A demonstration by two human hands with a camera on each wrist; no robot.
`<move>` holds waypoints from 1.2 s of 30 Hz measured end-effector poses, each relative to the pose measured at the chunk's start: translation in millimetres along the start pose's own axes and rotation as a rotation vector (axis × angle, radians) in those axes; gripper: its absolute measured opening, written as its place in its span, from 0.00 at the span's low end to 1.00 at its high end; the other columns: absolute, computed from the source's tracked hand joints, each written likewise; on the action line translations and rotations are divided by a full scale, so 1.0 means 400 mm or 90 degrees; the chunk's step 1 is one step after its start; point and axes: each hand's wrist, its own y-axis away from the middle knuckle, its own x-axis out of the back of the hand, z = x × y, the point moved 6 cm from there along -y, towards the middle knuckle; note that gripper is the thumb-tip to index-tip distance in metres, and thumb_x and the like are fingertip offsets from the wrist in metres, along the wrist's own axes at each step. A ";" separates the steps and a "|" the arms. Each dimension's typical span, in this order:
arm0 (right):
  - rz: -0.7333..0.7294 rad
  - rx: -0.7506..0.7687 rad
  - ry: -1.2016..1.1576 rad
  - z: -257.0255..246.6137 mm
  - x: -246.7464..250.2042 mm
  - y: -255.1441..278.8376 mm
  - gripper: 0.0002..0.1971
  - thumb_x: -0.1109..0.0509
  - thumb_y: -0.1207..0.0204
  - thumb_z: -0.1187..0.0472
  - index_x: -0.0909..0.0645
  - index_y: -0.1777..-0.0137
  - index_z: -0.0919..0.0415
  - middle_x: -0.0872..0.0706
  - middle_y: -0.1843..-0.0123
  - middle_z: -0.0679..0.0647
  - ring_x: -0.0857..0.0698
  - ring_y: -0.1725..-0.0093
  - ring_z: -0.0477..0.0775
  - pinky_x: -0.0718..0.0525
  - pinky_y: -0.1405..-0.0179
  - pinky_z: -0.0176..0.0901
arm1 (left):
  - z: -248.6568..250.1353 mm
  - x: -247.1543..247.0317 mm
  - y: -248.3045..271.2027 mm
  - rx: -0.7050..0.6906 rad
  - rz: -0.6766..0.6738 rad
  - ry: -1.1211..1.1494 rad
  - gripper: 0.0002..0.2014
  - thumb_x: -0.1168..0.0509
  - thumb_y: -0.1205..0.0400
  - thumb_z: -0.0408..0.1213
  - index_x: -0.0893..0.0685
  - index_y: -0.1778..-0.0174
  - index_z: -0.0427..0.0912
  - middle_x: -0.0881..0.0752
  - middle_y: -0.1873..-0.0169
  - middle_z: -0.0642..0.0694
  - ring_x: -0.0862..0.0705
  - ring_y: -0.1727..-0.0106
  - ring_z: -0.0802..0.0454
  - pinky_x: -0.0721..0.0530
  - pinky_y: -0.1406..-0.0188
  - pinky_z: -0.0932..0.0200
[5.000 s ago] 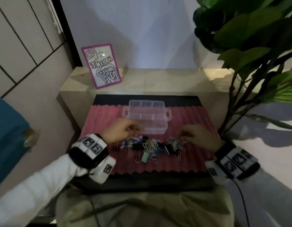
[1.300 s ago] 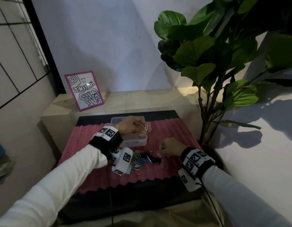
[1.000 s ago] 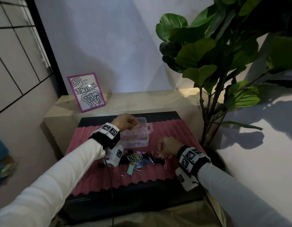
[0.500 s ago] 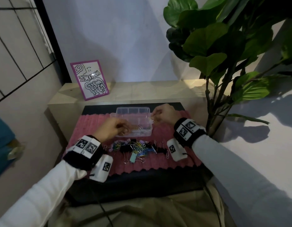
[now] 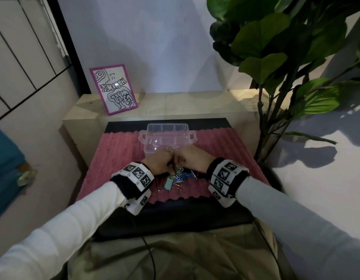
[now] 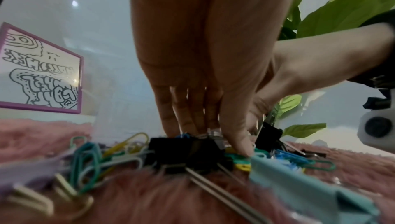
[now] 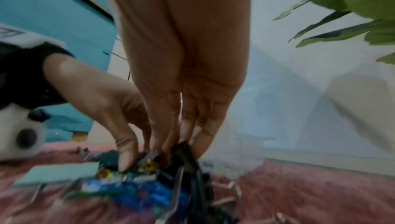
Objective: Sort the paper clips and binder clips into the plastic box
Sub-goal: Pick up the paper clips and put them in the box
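Observation:
A clear plastic box (image 5: 149, 138) with dividers stands on the pink mat, and a few paper clips (image 5: 156, 146) lie in its front compartment. Just in front of it is the pile of coloured paper clips (image 6: 85, 160) and binder clips. Both hands meet over this pile. My left hand (image 6: 215, 139) points straight down, thumb and fingers pinching paper clips behind a black binder clip (image 6: 183, 153). My right hand (image 7: 181, 146) pinches another black binder clip (image 7: 186, 158), tilted up off the pile. A teal binder clip (image 6: 299, 187) lies nearest me.
The pink ribbed mat (image 5: 118, 154) covers a black board on a low pale bench. A framed purple-edged drawing (image 5: 113, 88) leans at the back left. A large-leafed plant (image 5: 276, 57) rises close on the right. A teal seat (image 5: 3, 168) is on the left.
Half a second ago my right hand was at the box's right end and my left hand at its front. Both have come back down onto the pile.

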 end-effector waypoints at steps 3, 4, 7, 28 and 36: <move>0.013 -0.051 0.052 0.011 -0.016 0.003 0.07 0.35 0.25 0.67 0.20 0.49 0.65 0.15 0.46 0.62 0.17 0.48 0.59 0.22 0.53 0.47 | 0.004 0.001 -0.001 0.015 0.017 0.006 0.21 0.27 0.31 0.32 0.22 0.43 0.34 0.16 0.44 0.37 0.17 0.43 0.41 0.21 0.42 0.51; 0.019 -0.058 0.053 0.013 -0.014 0.003 0.07 0.36 0.25 0.68 0.19 0.49 0.65 0.15 0.46 0.62 0.17 0.46 0.61 0.21 0.51 0.49 | 0.006 0.001 -0.002 0.021 0.017 0.000 0.21 0.27 0.31 0.32 0.22 0.43 0.34 0.16 0.44 0.36 0.18 0.43 0.41 0.21 0.43 0.51; 0.002 -0.075 0.062 0.018 -0.012 0.008 0.08 0.36 0.25 0.68 0.18 0.50 0.65 0.14 0.46 0.61 0.16 0.46 0.62 0.19 0.49 0.50 | 0.021 0.002 -0.004 0.013 0.025 -0.052 0.17 0.30 0.28 0.32 0.20 0.44 0.33 0.15 0.44 0.35 0.18 0.43 0.39 0.21 0.43 0.51; -0.081 -0.057 -0.027 -0.006 -0.050 -0.010 0.08 0.25 0.32 0.66 0.16 0.54 0.67 0.12 0.53 0.62 0.17 0.58 0.54 0.21 0.59 0.43 | -0.045 0.111 0.067 -0.006 0.189 0.182 0.10 0.36 0.25 0.21 0.12 0.60 0.38 0.13 0.65 0.49 0.18 0.70 0.76 0.24 0.65 0.83; 0.008 -0.075 -0.021 0.048 -0.006 0.012 0.04 0.31 0.28 0.67 0.20 0.54 0.63 0.13 0.54 0.58 0.17 0.56 0.55 0.17 0.53 0.49 | -0.080 0.109 0.066 0.018 0.178 0.091 0.08 0.36 0.24 0.26 0.15 0.52 0.38 0.12 0.60 0.46 0.17 0.65 0.60 0.20 0.64 0.74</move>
